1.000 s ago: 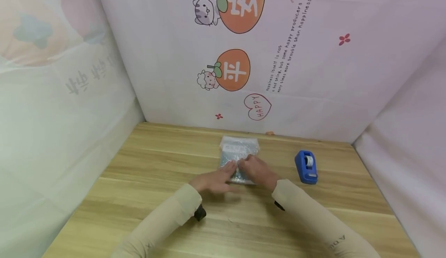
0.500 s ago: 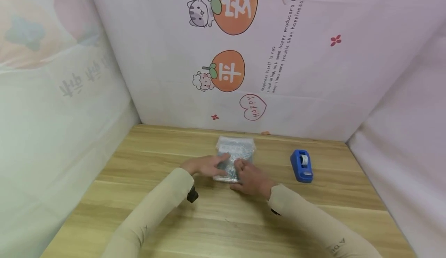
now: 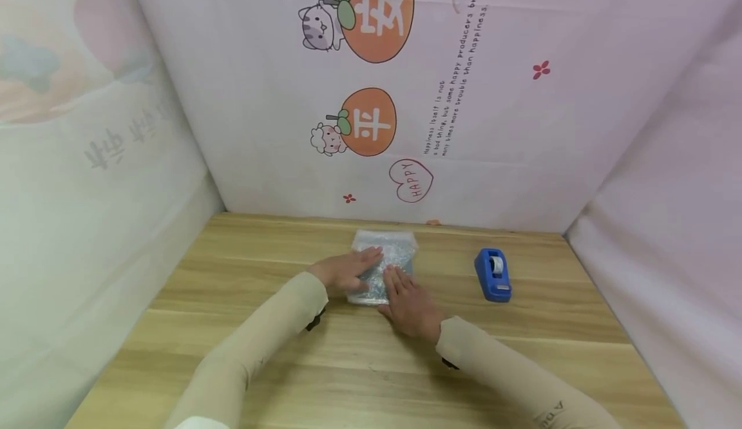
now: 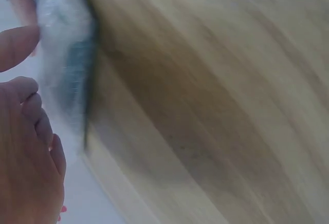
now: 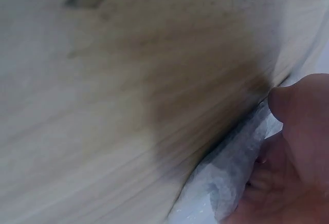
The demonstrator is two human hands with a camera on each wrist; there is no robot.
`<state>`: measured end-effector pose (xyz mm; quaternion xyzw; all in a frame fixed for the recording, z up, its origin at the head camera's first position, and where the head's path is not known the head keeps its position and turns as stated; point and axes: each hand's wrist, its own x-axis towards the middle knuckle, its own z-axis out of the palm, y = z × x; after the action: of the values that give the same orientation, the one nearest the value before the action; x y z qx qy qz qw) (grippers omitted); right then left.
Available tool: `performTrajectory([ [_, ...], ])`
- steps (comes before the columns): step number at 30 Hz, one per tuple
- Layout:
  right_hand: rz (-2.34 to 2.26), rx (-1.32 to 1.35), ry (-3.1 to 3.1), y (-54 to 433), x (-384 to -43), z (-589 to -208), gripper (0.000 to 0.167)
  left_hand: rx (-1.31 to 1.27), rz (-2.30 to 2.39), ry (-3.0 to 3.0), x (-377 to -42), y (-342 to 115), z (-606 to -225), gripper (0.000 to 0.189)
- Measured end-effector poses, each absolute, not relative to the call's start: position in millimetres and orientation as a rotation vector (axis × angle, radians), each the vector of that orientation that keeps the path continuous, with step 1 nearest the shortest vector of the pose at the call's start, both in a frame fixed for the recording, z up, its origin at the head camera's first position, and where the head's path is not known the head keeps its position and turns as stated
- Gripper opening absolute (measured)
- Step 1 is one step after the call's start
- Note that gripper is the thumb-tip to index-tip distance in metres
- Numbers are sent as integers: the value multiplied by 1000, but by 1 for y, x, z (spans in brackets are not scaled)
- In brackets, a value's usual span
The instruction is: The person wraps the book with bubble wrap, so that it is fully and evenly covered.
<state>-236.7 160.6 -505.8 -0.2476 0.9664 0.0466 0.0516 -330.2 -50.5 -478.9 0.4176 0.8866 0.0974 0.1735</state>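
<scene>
A flat packet in clear bubble wrap (image 3: 387, 241), with something blue-grey inside, lies on the wooden table. My left hand (image 3: 346, 270) rests on its left side with the fingers extended and the thumb apart. On the right part of the wrap lies my right hand (image 3: 413, 306), its fingers straight and pointing away from me. The left wrist view catches the edge of the bubble wrap (image 4: 72, 59) past the fingers. In the right wrist view the thumb is at the near edge of the wrap (image 5: 211, 188). What the wrap encloses is too unclear to name.
A blue tape dispenser (image 3: 493, 276) with a roll of tape stands to the right of the packet. Printed white cloth walls (image 3: 278, 158) enclose the table (image 3: 278, 377) at the back and both sides.
My hands were close together at the middle of the packet, the right one with curled fingers. They have since moved apart, and the right fingers have straightened onto the wrap.
</scene>
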Motion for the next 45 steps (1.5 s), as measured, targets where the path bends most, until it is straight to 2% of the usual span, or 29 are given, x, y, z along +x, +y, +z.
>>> performTrajectory([
  [16,186,-919,2924,178,-244,-506,70,1291,159,2557,-327,-52,-493,78],
  [25,240,-1049,2849,191,-253,-495,66,1194,177,2618,-311,-46,-496,80],
  [33,47,-1044,2772,200,-260,-494,66,1196,155,2679,-305,-44,-499,81],
  [45,35,-1060,2761,201,-260,-493,65,1203,160,2690,-313,-47,-514,86],
])
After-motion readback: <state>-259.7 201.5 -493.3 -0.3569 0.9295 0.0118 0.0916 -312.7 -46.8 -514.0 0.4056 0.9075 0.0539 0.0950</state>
